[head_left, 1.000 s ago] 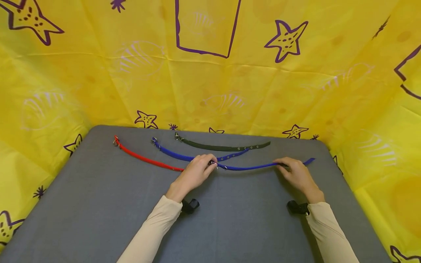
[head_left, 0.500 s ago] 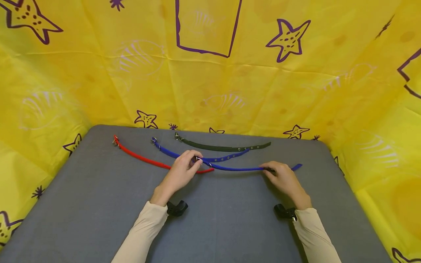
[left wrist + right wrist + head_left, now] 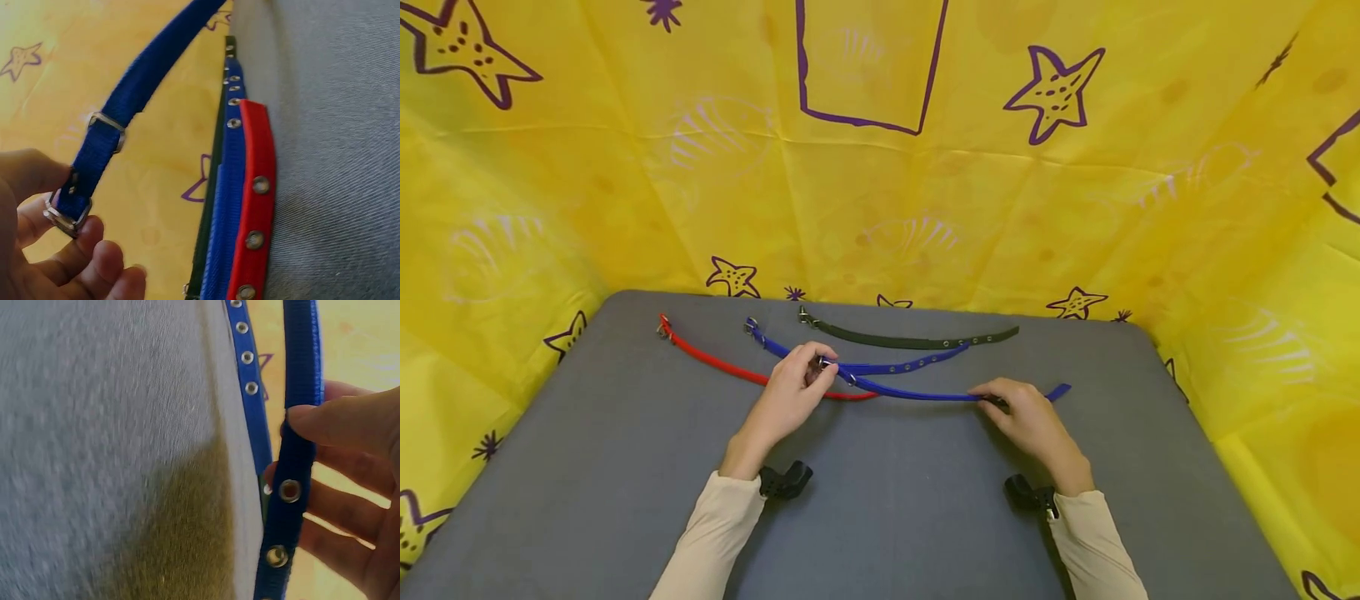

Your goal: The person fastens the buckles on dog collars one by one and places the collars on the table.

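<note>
A blue collar (image 3: pixel 917 396) with a metal buckle and eyelets is stretched between both hands above the table. My left hand (image 3: pixel 786 396) pinches its buckle end; the buckle (image 3: pixel 67 215) and a metal ring (image 3: pixel 109 128) show in the left wrist view. Nearer the eyelet end, my right hand (image 3: pixel 1026 421) grips the strap between thumb and fingers, with the eyelets (image 3: pixel 290 491) below the thumb in the right wrist view. Behind the held strap lie a red collar (image 3: pixel 715 362), a second blue collar (image 3: pixel 917 363) and a dark green collar (image 3: pixel 887 340).
The grey table (image 3: pixel 887 517) reaches back to a yellow cloth (image 3: pixel 850 192) with starfish drawings, which also rises along both sides. The lying collars are spread side by side near the table's far edge, their buckles to the left.
Both hands have moved left with the blue collar, and the right hand has also come slightly nearer. The red collar's end has come into sight. The lying collars stay put.
</note>
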The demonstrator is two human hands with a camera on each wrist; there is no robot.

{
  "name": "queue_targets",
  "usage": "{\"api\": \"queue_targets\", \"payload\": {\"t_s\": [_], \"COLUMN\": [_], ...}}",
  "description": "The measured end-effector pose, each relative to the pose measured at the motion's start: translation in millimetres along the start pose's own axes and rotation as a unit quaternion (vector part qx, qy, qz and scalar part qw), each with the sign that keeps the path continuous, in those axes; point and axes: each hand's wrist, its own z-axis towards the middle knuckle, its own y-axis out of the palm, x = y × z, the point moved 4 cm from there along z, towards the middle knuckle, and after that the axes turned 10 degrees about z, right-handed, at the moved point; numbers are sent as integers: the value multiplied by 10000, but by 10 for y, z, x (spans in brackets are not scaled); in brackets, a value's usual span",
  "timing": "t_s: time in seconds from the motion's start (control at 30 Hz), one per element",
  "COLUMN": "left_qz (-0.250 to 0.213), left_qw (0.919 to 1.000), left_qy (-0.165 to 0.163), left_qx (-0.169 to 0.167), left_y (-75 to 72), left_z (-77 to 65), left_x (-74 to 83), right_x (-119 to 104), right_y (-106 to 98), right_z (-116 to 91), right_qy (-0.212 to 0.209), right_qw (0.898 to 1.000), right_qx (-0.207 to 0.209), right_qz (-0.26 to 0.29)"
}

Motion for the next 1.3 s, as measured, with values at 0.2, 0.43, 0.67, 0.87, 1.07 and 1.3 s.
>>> {"api": "queue_targets", "payload": {"t_s": [0.2, 0.43, 0.67, 0.87, 1.07, 1.3], "left_qz": [-424, -559, -688, -528, -323, -278], "left_qw": [9960, 9941, 9917, 9910, 9922, 9938], "left_qy": [-318, -453, -644, -639, -535, -383], "left_qx": [-714, -807, -873, -1055, -1083, -1005], "left_y": [-72, -183, -268, -306, -360, -395], "left_z": [-40, -57, -86, -89, -97, -107], "left_x": [-72, -135, -178, -160, -176, -191], "right_x": [-67, -163, -185, 21, 311, 552], "right_y": [70, 213, 280, 84, -173, -387], "right_z": [-28, -23, -29, -94, -215, -359], "right_qy": [-57, -201, -108, 132, 856, 1769], "right_qw": [9992, 9978, 9951, 9972, 9957, 9836], "right_qx": [-367, -609, -862, -627, -336, -357], "right_qz": [116, 147, 470, 386, -83, 50]}}
